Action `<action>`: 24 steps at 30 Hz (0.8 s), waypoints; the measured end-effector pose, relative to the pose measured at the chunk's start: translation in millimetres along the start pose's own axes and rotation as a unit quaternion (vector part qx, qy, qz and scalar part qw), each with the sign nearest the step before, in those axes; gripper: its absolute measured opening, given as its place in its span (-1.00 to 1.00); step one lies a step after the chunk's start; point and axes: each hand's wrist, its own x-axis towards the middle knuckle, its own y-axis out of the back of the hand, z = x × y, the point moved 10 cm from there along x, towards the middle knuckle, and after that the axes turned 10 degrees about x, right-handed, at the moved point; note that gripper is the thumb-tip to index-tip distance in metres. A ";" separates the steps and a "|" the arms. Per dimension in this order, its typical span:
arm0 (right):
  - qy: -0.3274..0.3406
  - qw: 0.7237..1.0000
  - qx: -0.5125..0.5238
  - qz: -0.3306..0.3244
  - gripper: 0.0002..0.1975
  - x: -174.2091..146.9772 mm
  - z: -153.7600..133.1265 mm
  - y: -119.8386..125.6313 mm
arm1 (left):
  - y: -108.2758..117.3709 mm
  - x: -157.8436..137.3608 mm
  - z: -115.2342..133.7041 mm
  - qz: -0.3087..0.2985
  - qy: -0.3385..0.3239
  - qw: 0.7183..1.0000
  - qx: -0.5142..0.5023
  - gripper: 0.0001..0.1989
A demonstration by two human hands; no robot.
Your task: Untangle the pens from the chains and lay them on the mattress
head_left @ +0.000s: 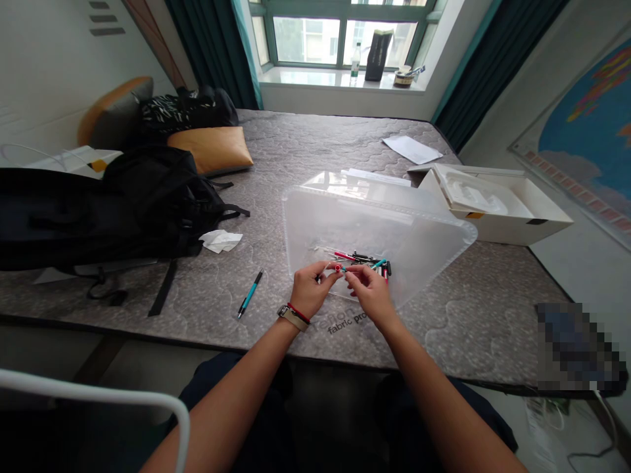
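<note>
My left hand (313, 287) is closed in a pinch on a small red pen part (338, 268), whose round end faces up. Close against it, my right hand (371, 292) pinches a tiny teal piece (344, 269), mostly hidden by the fingertips. Both hands are over the near edge of a translucent plastic bin (419, 233). Inside lie several loose pen parts (362, 257), red, black, teal and metallic. To the left of my hands, a whole teal and black pen (250, 294) rests on the grey mattress.
A crumpled tissue (221, 240) lies beside a black backpack (148, 197) on the left. An open white box (513, 226) stands right of the bin. Farther back are white papers (413, 149) and an orange cushion (217, 150). A blurred-out dark object (576, 348) is at the near right edge.
</note>
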 end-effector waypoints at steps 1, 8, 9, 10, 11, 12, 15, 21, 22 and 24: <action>-0.018 0.999 -0.005 -0.029 -0.70 0.7 9.6 -6.5 | -2.7 0.4 -2.7 -0.010 0.007 1.000 -0.012 -0.81; 0.011 0.988 0.036 -0.147 -0.63 -3.7 5.5 -29.9 | -19.5 2.7 -14.9 -0.077 0.041 0.986 -0.141 -0.79; 0.004 0.986 0.053 -0.155 -0.64 -4.1 5.0 -31.4 | -20.3 2.8 -15.0 -0.083 0.042 0.984 -0.149 -0.79; -0.001 0.985 0.064 -0.159 -0.65 -4.0 5.0 -31.8 | -20.3 2.8 -14.8 -0.086 0.042 0.984 -0.150 -0.79; -0.004 0.985 0.070 -0.157 -0.65 -3.3 5.6 -31.1 | -19.3 2.9 -14.6 -0.085 0.041 0.985 -0.145 -0.79; -0.004 0.986 0.070 -0.150 -0.65 -2.2 6.6 -29.3 | -17.3 3.0 -14.3 -0.082 0.038 0.987 -0.135 -0.78; 0.006 0.993 0.047 -0.112 -0.64 2.3 10.7 -18.5 | -10.6 3.1 -13.1 -0.072 0.021 0.994 -0.075 -0.75; 0.088 0.992 -0.049 -0.081 -0.70 4.2 -1.9 -3.1 | -10.5 -1.8 -20.0 -0.099 -0.033 0.988 0.114 -0.53; 0.101 0.989 -0.065 -0.083 -0.71 3.4 -5.0 -3.0 | -11.8 -2.8 -23.2 -0.104 -0.036 0.983 0.145 -0.51; 0.119 0.985 -0.090 -0.088 -0.72 2.0 -9.4 -4.1 | -14.5 -4.4 -29.9 -0.112 -0.039 0.974 0.192 -0.48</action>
